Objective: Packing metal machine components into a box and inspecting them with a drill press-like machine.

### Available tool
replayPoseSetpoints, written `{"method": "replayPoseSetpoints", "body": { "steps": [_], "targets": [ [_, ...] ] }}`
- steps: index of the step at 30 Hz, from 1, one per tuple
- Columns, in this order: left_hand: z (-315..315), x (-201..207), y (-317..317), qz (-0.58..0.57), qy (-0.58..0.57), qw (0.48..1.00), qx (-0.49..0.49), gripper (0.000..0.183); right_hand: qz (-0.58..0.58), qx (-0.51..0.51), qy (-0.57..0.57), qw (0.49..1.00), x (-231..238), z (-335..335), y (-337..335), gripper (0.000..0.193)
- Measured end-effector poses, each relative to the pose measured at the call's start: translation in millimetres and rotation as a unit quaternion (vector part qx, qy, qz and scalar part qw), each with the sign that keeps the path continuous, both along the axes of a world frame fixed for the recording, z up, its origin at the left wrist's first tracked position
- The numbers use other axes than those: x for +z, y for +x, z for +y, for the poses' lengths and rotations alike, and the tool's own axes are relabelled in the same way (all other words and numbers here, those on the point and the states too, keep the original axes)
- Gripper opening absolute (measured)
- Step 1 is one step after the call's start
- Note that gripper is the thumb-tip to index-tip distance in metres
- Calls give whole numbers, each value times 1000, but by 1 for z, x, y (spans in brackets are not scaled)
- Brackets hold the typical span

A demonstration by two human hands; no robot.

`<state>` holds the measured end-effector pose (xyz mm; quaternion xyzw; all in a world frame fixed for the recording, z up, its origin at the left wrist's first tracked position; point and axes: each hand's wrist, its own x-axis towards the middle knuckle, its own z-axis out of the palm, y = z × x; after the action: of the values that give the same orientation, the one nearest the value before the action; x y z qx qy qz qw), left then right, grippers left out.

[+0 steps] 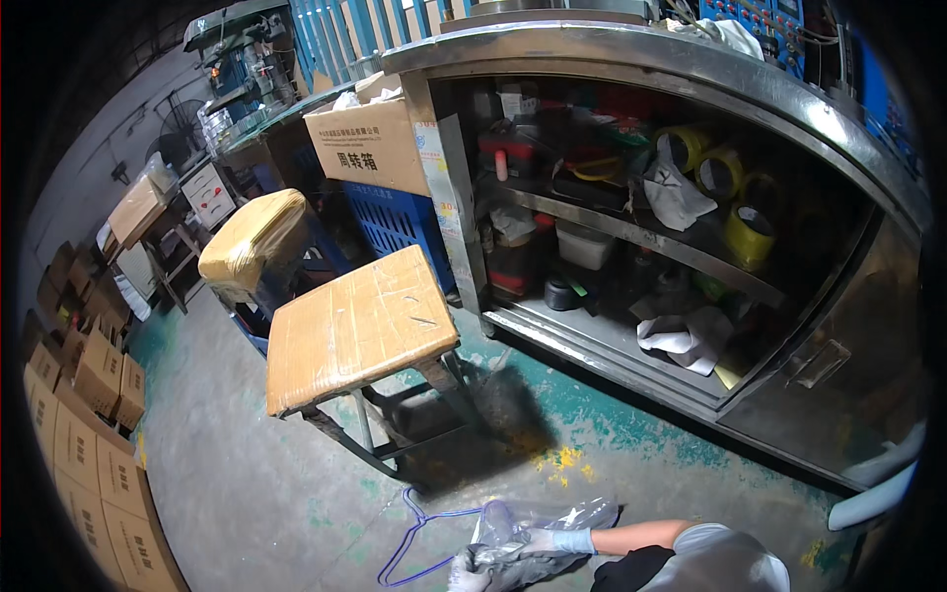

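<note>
Stool (360, 331) mid-flr, 2nd stool (254, 237) behind-L; cabinet (631, 51) to R w/ tape rolls (748, 239) on upper shelf. Carton (367, 146) above crate (400, 229), L of cabinet. Stacked boxes (84, 454) far L. Hanger (454, 514) on flr before stool, L of plastic bag (590, 512).

The hanger (422, 519) is violet-blue, the bundle (538, 565) grey, the gloves (539, 541) whitish with a pale blue cuff (573, 542), the stool top (365, 331) tan, the crate (387, 219) deep blue, the tape rolls (750, 240) yellow, and the floor (227, 424) grey, blotched with green and yellow.
</note>
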<state>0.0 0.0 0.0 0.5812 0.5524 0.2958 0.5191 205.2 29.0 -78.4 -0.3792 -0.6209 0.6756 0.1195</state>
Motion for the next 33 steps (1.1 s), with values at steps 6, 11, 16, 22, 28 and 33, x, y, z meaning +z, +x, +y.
{"method": "replayPoseSetpoints", "body": {
  "steps": [6, 11, 16, 22, 28, 33],
  "targets": [
    [26, -28, -68, 22, 28, 950, 309, 21, 40, -16, -55, 998, 23, 13, 3, 44],
    [36, 116, -61, -441, -49, 821, 359, 34, 134, -42, 21, 990, 106, 31, 23, 49],
    [29, 165, -47, -421, 121, 895, 82, 89, 157, -61, -117, 979, 160, 41, 22, 55],
    [46, 112, -11, -42, 209, 962, -172, 44, 206, -70, -75, 973, 152, 43, -16, 59],
    [45, 76, -72, -304, 66, 877, 365, 21, 246, -181, -186, 934, 200, 64, 21, 48],
    [25, 124, -118, -83, 46, 904, 417, 32, 242, -176, -199, 933, 177, 67, 25, 39]
  ]
}}
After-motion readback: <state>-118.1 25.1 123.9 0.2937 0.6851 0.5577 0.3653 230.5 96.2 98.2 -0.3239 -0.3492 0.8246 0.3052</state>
